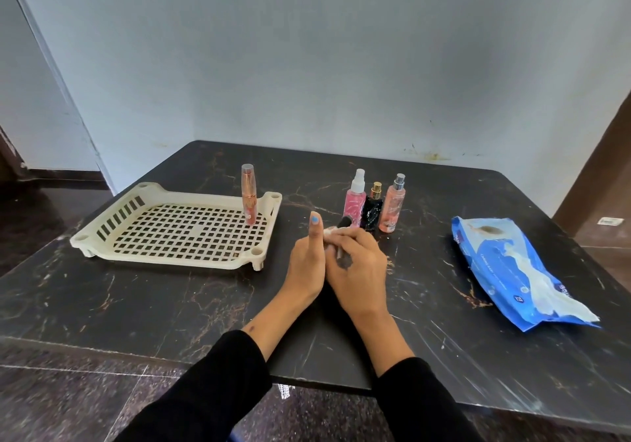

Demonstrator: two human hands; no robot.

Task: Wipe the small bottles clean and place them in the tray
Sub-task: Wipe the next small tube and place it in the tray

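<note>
Person's forearms and hands, as seen from the head camera.

Two arms are seen entering from the lower edge, each clothed in a long black sleeve of plain, unpatterned fabric. The left sleeve and the right sleeve are both ended short of the wrist, so that the lower forearms are left bare. No watch, bracelet or ring is noted. Blue polish is observed on the thumbnail of the left hand. A dark, irregular smudge is recorded on the back of the right hand, near the knuckles. A small dark mark is also noted on the left forearm, just beyond the cuff. The other nails cannot be made out.
</note>
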